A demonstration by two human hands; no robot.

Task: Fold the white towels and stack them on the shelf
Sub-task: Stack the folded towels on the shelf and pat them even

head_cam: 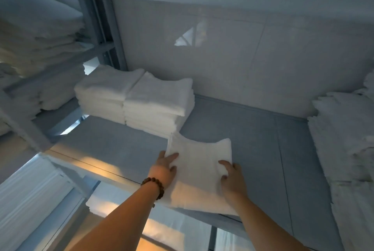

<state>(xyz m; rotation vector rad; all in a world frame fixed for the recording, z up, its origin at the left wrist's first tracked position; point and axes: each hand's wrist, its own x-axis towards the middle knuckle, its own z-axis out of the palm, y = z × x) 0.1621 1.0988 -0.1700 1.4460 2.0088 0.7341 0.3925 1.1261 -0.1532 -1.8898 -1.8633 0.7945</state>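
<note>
- A folded white towel [200, 169] lies flat on the grey shelf [253, 149], with its near edge at the shelf's front lip.
- The left hand [165, 166] grips the towel's left edge, thumb on top and fingers curled around the side.
- The right hand [232, 177] presses down on the towel's right part, fingers spread on the cloth; whether it pinches the edge I cannot tell.
- A bead bracelet [154, 187] circles the left wrist.
- Two stacks of folded towels [139, 99] stand side by side, touching, at the back left of the same shelf; the held towel's far corner lies just beside the base of the right stack.
- A further pile of white linen [344, 139] fills the shelf's right end, well apart from the hands.
- More white linen [38, 34] sits on a neighbouring shelf to the left.
</note>
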